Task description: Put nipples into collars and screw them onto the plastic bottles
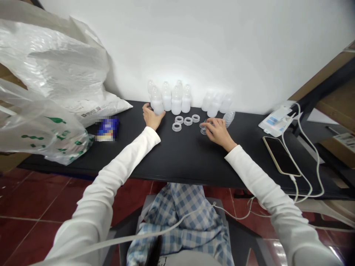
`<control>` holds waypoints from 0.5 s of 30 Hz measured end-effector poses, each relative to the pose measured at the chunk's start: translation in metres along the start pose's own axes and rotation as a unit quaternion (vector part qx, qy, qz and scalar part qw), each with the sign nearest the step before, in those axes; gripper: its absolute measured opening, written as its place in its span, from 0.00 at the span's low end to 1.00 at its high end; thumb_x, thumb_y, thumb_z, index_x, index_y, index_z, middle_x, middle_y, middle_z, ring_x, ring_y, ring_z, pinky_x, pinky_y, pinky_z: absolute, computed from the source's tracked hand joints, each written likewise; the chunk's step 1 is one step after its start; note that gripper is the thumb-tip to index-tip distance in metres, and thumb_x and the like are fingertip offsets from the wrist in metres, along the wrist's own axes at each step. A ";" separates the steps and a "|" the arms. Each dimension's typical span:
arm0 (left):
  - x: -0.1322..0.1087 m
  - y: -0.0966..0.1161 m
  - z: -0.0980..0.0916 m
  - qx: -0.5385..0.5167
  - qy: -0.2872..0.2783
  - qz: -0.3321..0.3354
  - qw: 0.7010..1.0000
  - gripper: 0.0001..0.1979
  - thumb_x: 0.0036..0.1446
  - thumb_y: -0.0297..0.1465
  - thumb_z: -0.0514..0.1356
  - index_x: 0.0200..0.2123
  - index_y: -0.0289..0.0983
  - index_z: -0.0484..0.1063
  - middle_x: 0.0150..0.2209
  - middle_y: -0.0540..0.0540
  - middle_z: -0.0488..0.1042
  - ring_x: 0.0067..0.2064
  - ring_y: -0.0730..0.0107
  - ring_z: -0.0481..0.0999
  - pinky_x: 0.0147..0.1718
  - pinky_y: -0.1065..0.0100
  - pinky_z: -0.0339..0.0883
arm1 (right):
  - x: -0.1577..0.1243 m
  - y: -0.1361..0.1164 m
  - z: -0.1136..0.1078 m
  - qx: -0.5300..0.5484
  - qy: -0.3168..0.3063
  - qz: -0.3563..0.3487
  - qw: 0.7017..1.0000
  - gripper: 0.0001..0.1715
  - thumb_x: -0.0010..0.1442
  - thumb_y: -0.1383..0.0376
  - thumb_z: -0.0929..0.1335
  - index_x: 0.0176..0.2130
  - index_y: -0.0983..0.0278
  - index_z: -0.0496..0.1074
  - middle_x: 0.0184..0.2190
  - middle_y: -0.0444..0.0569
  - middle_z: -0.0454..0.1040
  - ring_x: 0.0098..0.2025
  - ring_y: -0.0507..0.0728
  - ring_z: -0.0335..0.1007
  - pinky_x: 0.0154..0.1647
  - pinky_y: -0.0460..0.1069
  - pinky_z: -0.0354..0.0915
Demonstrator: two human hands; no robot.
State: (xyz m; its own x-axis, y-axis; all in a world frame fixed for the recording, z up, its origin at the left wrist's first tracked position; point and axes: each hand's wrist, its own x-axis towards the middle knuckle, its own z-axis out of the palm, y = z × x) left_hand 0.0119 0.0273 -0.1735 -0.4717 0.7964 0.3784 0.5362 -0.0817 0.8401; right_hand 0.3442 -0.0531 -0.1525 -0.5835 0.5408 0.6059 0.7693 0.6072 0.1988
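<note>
Here, left hand [152, 119] cups a bottle [158, 106]; right hand [219, 133] bends over rings [203, 132].

Right hand [219, 133]: just right of the four rings [188, 124]; its fingers partly cover more rings [203, 131], and we cannot tell whether it holds one.
Left hand [152, 119]: left of the four rings; we cannot make out its hold on the front bottle [158, 106].
Blue packet [108, 127]: farther left of them, pixelated.
White bag [58, 62]: farther left still, cut off at the left edge, print too small for us.
</note>
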 end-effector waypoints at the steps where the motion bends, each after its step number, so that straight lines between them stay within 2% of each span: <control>1: 0.002 -0.002 0.001 0.004 -0.019 -0.026 0.999 0.33 0.43 0.29 0.72 0.49 0.40 0.58 0.49 0.39 0.71 0.62 0.44 0.68 0.65 0.41 0.56 | 0.000 0.000 0.000 0.002 0.002 0.002 1.000 0.16 0.68 0.68 0.63 0.50 0.60 0.75 0.45 0.53 0.74 0.47 0.61 0.66 0.47 0.56 0.56; 3: 0.004 -0.005 0.001 0.002 -0.038 -0.050 0.998 0.28 0.44 0.29 0.71 0.44 0.41 0.59 0.43 0.43 0.72 0.59 0.45 0.71 0.63 0.39 0.57 | 0.000 0.000 0.000 0.014 0.008 0.014 1.000 0.15 0.68 0.68 0.63 0.49 0.60 0.75 0.44 0.53 0.74 0.47 0.61 0.66 0.47 0.56 0.56; 6: 0.001 -0.006 0.000 -0.048 -0.017 0.004 0.999 0.25 0.46 0.30 0.69 0.45 0.41 0.60 0.47 0.41 0.70 0.53 0.53 0.73 0.60 0.46 0.65 | 0.000 -0.001 -0.002 0.047 0.023 0.055 0.997 0.16 0.69 0.68 0.61 0.50 0.60 0.74 0.44 0.54 0.74 0.46 0.61 0.67 0.48 0.57 0.57; 8: -0.005 -0.005 -0.001 -0.091 0.006 0.081 0.992 0.24 0.50 0.32 0.67 0.48 0.40 0.61 0.51 0.40 0.67 0.53 0.57 0.71 0.57 0.51 0.69 | 0.001 -0.002 -0.003 0.084 0.035 0.090 0.992 0.16 0.70 0.65 0.60 0.52 0.61 0.73 0.45 0.54 0.74 0.47 0.62 0.67 0.49 0.57 0.58; 11: -0.019 0.002 -0.004 -0.109 0.014 0.234 0.966 0.24 0.53 0.37 0.66 0.51 0.40 0.63 0.51 0.40 0.65 0.56 0.55 0.69 0.58 0.50 0.68 | 0.001 -0.005 -0.002 0.158 0.062 0.140 0.976 0.21 0.72 0.59 0.59 0.59 0.62 0.68 0.45 0.55 0.74 0.45 0.62 0.68 0.49 0.59 0.60; 15: -0.046 0.018 -0.008 -0.090 -0.055 0.445 0.889 0.29 0.51 0.40 0.66 0.55 0.40 0.67 0.49 0.40 0.66 0.55 0.51 0.70 0.58 0.45 0.68 | 0.001 -0.014 -0.001 0.250 0.094 0.193 0.944 0.30 0.74 0.48 0.52 0.65 0.57 0.61 0.45 0.52 0.74 0.44 0.61 0.69 0.52 0.61 0.62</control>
State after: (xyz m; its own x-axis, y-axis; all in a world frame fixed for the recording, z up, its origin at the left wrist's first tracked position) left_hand 0.0380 -0.0153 -0.1729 0.1610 0.4209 0.8927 0.5379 -0.7958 0.2782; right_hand 0.3327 -0.0619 -0.1540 -0.1916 0.6942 0.6938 0.6694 0.6094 -0.4249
